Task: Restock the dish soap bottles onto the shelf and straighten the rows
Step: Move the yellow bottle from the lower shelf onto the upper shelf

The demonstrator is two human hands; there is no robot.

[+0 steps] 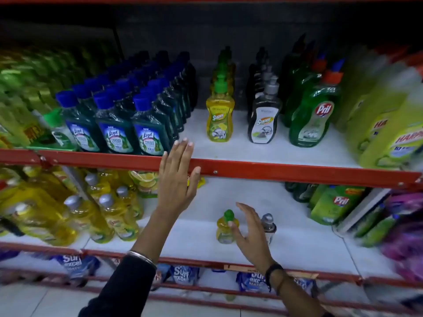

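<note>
On the upper shelf (251, 154) stand rows of dish soap: blue-capped dark green Lizol bottles (148, 131), a row of yellow Super bottles (220, 117), a row of grey Super bottles (264, 122) and green Pril bottles (311, 115). My left hand (177, 177) is raised flat and open in front of the red shelf rail, fingertips beside the rightmost Lizol bottle. On the lower shelf a small yellow bottle (223, 227) and a small grey-capped bottle (269, 225) stand side by side. My right hand (250, 232) hovers open between and in front of them, holding nothing.
Yellow soap bottles (75, 213) crowd the lower shelf's left, green Pril pouches (336, 202) its right. Large yellow-green Harpic bottles (389, 124) fill the upper shelf's right end. Blue Surf Excel packs (183, 275) lie on the bottom shelf. A red rail (297, 173) fronts each shelf.
</note>
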